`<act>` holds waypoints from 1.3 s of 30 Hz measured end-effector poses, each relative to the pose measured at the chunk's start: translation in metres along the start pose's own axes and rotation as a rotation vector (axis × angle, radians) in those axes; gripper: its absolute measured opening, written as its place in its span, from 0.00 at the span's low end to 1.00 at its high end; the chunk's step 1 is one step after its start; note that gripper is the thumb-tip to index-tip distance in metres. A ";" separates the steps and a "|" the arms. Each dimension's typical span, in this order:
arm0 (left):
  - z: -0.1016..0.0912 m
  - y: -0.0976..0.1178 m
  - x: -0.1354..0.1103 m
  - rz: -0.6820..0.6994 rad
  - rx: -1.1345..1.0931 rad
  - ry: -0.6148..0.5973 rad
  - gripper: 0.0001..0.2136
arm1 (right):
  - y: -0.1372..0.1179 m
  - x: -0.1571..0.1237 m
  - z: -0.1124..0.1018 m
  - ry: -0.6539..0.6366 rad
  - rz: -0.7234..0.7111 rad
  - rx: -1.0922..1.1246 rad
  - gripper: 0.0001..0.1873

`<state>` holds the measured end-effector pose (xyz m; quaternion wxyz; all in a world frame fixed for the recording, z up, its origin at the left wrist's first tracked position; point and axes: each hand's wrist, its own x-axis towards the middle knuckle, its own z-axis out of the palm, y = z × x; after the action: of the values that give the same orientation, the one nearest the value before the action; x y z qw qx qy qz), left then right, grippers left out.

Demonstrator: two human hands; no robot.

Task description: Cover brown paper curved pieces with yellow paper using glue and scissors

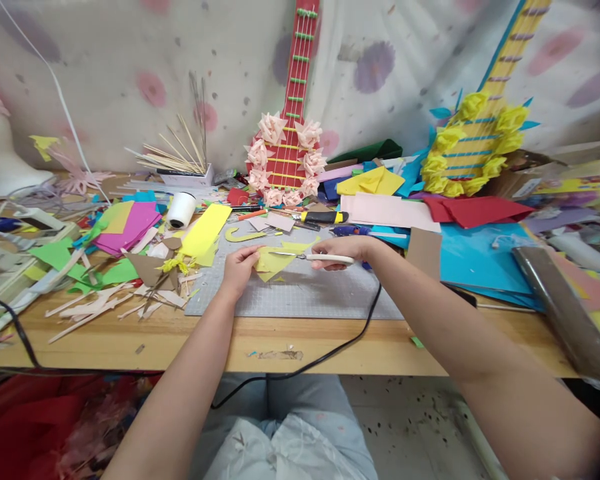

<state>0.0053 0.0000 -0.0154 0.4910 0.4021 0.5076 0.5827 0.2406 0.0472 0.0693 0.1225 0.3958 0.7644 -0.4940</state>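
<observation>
My left hand pinches a piece of yellow paper and holds it just above the grey cutting mat. My right hand grips white-handled scissors, whose blades point left into the top edge of the paper. A curved yellow offcut lies on the mat behind my hands. A yellow strip lies to the left of it.
A red paper guitar with pink flowers and a yellow-flowered one lean at the back. Coloured sheets, scraps, a white spool, a yellow cutter and sticks crowd the wooden table. A black cable hangs over the front edge.
</observation>
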 end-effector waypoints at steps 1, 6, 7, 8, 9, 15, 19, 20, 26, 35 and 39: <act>0.000 0.000 0.000 0.000 -0.003 0.001 0.18 | 0.001 0.001 0.000 0.001 -0.003 0.001 0.29; 0.000 0.002 -0.001 -0.007 -0.009 0.004 0.18 | 0.002 0.003 -0.002 0.001 0.002 0.016 0.28; 0.000 0.001 -0.001 -0.006 -0.007 0.002 0.18 | 0.002 0.003 -0.002 -0.001 0.004 0.017 0.28; 0.000 0.001 -0.001 -0.003 -0.005 0.000 0.17 | 0.002 0.003 -0.003 -0.002 0.007 0.013 0.28; -0.001 0.001 -0.001 0.001 -0.003 0.001 0.17 | 0.002 0.003 -0.003 -0.003 0.009 0.004 0.28; 0.001 0.004 -0.003 -0.020 -0.040 0.006 0.16 | 0.000 0.004 -0.006 0.013 -0.002 -0.094 0.28; 0.001 0.004 -0.004 -0.029 -0.046 -0.005 0.16 | -0.002 0.006 -0.006 0.014 0.003 -0.105 0.28; 0.000 0.004 -0.003 -0.030 -0.044 -0.005 0.16 | -0.002 0.006 -0.006 0.010 0.009 -0.102 0.28; -0.001 0.002 -0.002 -0.039 -0.038 -0.013 0.17 | -0.008 0.004 -0.008 -0.014 0.036 -0.123 0.28; 0.001 0.005 -0.003 -0.052 -0.062 -0.008 0.16 | -0.004 0.006 -0.005 0.017 0.014 -0.123 0.28; 0.001 0.005 -0.004 -0.061 -0.065 -0.017 0.16 | -0.003 0.005 -0.006 0.002 0.017 -0.108 0.28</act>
<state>0.0060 -0.0036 -0.0101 0.5255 0.3752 0.4962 0.5804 0.2361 0.0543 0.0709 0.1470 0.3954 0.7867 -0.4507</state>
